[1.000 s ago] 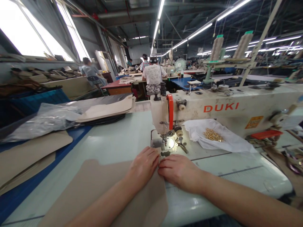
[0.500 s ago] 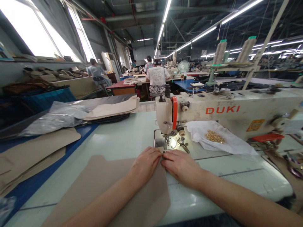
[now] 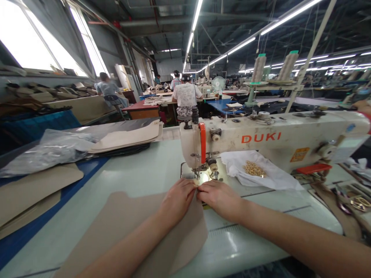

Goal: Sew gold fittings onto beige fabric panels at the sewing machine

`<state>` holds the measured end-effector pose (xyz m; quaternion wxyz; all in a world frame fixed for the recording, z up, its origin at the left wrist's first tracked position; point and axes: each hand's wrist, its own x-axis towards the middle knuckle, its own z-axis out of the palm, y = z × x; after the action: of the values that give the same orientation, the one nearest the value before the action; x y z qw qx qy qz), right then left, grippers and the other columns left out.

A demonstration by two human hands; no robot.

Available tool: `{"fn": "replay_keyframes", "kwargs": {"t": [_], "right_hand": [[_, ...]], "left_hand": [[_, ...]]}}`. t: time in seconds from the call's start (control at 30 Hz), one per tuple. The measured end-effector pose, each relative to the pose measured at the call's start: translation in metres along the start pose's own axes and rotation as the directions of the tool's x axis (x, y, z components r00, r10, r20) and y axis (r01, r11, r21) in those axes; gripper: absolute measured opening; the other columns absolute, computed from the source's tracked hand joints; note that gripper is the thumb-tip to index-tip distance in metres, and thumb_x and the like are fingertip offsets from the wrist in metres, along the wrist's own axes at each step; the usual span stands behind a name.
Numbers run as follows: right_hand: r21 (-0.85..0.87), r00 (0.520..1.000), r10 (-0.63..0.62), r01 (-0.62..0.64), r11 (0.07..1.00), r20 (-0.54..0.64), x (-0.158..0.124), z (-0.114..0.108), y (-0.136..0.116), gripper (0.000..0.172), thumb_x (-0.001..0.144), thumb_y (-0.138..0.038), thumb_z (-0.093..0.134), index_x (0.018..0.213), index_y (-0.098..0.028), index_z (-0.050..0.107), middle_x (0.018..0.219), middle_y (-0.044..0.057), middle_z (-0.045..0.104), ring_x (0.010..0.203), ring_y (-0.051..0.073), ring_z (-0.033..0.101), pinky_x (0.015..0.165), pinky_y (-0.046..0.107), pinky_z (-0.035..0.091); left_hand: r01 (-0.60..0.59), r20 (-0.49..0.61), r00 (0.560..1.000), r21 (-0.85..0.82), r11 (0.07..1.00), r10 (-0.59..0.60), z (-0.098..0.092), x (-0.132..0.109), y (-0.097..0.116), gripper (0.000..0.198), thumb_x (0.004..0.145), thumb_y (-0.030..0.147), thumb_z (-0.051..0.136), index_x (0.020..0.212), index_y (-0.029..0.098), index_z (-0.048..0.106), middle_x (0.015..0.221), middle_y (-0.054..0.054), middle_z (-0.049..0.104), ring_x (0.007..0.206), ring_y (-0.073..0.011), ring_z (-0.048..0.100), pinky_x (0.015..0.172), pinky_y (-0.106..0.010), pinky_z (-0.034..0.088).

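two hands in all: one left hand (image 3: 177, 200) and one right hand (image 3: 220, 200). one tan piece (image 3: 162, 227) under both hands. one stack of tan pieces (image 3: 29, 195) off to the left. one plastic bag (image 3: 49, 152). one sewing machine (image 3: 278, 137), with one red lever (image 3: 202, 143) and four red letters (image 3: 261, 137). one white cloth (image 3: 255, 170). one heap of gold bits (image 3: 254, 168), too many to count. two thread cones (image 3: 259, 68) up high. one fan (image 3: 218, 83). two windows (image 3: 29, 38). four people (image 3: 186, 96) farther off.
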<state>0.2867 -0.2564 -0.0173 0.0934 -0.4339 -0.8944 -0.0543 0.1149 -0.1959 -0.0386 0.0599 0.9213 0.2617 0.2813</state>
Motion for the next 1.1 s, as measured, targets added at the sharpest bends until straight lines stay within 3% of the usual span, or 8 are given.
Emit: {"fn": "replay_keyframes", "kwargs": {"t": [0.33,0.7,1.1], "right_hand": [[0.049,0.996,0.021,-0.017,0.999,-0.086,0.003,0.014,0.019,0.009,0.088,-0.016,0.053,0.091,-0.014,0.061,0.097,0.007,0.064,0.096,0.018,0.056,0.089,0.03,0.042],[0.059,0.998,0.048,-0.046,0.997,-0.046,0.006,0.012,0.02,0.012,0.088,-0.014,0.052,0.096,-0.013,0.061,0.101,0.009,0.063,0.101,0.018,0.055,0.093,0.031,0.042],[0.08,0.997,0.054,-0.048,0.996,-0.064,0.006,0.015,0.019,0.013,0.088,-0.014,0.052,0.098,-0.013,0.06,0.102,0.009,0.064,0.102,0.018,0.055,0.093,0.03,0.041]], "left_hand": [[-0.027,-0.02,0.999,0.012,1.0,0.027,0.007,0.019,-0.012,0.014,0.086,0.015,0.05,0.086,0.017,0.064,0.089,-0.005,0.068,0.085,-0.0174,0.06,0.08,-0.03,0.051],[-0.021,-0.061,0.998,-0.021,1.0,0.02,0.009,0.021,-0.018,0.018,0.085,0.016,0.049,0.082,0.017,0.067,0.085,-0.005,0.069,0.082,-0.0167,0.061,0.078,-0.031,0.052],[0.039,-0.032,0.999,-0.025,0.999,-0.04,0.006,0.022,-0.016,0.016,0.083,0.016,0.053,0.083,0.018,0.068,0.089,-0.005,0.069,0.086,-0.0165,0.062,0.081,-0.029,0.052]]}}
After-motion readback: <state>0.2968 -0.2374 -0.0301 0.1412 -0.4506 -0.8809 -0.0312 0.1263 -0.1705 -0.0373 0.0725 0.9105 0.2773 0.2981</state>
